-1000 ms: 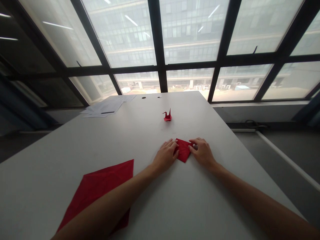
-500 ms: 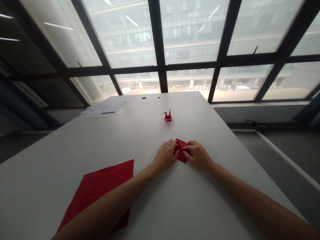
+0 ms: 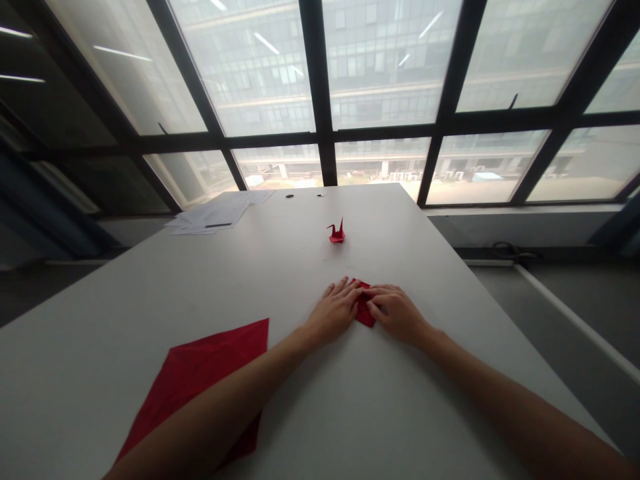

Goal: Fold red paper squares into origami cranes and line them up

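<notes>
Two hands meet over a small folded red paper (image 3: 365, 320) on the white bench (image 3: 310, 407).
The left hand (image 3: 334, 312) lies on the paper's left part, fingers slightly spread; the right hand (image 3: 399, 316) curls its fingers at the right part, and whether they pinch it I cannot tell. A red paper crane (image 3: 337, 236) stands beyond; a larger red sheet (image 3: 205, 363) lies partly beneath the left forearm (image 3: 235, 407).

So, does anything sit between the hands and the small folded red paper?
Nothing visible does: the left hand and right hand both touch the small folded red paper directly. The red paper crane stands beyond it, and the large red sheet lies off to the left, neither in between.
</notes>
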The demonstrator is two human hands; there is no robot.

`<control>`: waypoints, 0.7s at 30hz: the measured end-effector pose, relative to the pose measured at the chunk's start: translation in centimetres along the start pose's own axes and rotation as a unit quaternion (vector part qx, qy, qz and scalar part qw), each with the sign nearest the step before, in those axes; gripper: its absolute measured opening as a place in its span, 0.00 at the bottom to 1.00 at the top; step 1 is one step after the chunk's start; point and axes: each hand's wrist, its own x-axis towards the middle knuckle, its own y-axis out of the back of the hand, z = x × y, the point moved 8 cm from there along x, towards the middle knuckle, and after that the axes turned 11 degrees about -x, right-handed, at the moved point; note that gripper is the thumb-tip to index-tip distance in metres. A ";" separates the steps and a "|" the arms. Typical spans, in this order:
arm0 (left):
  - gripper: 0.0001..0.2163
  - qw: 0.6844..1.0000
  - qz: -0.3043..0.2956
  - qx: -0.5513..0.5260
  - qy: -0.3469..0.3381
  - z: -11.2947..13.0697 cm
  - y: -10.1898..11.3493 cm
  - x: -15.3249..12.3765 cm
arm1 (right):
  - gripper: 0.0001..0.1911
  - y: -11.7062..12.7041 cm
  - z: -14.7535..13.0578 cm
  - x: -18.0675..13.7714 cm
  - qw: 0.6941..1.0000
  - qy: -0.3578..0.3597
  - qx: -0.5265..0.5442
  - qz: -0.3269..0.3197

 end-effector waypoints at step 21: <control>0.28 1.000 -0.010 0.008 -0.002 -0.9 0.4 0.2 | 0.10 -0.5 -0.1 -0.3 0.997 -0.005 -0.053 -0.058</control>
